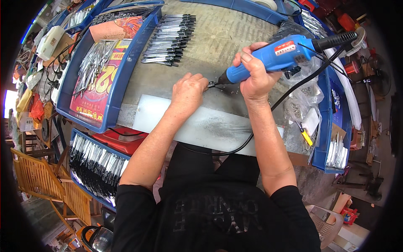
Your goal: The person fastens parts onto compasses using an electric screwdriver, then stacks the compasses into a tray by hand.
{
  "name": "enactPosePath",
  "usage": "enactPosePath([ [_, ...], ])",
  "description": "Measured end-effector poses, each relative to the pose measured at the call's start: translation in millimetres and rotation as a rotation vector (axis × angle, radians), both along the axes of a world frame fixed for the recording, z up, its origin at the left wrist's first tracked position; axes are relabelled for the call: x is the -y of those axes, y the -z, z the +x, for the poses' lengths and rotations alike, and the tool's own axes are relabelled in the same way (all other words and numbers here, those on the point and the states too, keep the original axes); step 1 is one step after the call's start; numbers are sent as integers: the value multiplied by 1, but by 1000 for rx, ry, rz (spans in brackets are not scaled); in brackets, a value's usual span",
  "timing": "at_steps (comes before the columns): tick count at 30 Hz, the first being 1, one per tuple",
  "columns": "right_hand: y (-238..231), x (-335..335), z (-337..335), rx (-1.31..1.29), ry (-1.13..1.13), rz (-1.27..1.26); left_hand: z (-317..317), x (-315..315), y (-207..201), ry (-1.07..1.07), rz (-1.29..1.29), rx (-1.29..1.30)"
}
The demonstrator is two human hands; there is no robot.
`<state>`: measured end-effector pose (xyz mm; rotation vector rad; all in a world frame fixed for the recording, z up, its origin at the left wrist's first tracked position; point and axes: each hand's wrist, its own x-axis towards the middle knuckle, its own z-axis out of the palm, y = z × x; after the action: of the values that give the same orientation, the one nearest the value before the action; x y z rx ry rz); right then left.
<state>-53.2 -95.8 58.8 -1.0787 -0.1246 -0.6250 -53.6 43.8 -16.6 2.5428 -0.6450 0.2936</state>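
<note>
- Two bare hands meet over the middle of the desk [218, 35], just beyond a pale board [210, 128] at its near edge.
- The right hand [257, 74] is wrapped around a blue power tool [270, 61], its nose slanting down and left.
- The left hand [189, 90] has its grip pressed together, seemingly pinching a small piece [211, 84] at the tool's nose; the rest of that piece is hidden by the hand, so I cannot tell its full shape.
- Judging by this pose, the step in hand is working the tool on the small piece; whether the motor is running cannot be told.
- The next move likely calls for a firm left pinch, the nose lined up with the piece, and a steady right wrist.
- The black cable [289, 90] passes beneath the right forearm, so it probably needs slack.
- Far left lies a row of pens [170, 40]; to the right, clear bags [300, 101] hold small metal parts.
</note>
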Motion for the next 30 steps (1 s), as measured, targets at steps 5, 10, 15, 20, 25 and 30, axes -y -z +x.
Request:
enactPosePath([
  [5,2,-7,5,-10,-45,-88,0,-1,0,-2,-12,-7],
  [10,5,-9,9,-15,-49,-61,0,-1,2,10,-50,-2],
  [15,6,-10,10,-23,-57,-77,-1,-1,3,7,-57,8],
  [20,6,-10,12,-29,-52,-94,0,-1,4,2,-56,2],
  [25,6,-10,13,-29,-66,-123,0,-1,3,-10,-46,-8],
  [30,8,-18,19,-51,-15,-246,1,0,5,-9,-51,-21],
])
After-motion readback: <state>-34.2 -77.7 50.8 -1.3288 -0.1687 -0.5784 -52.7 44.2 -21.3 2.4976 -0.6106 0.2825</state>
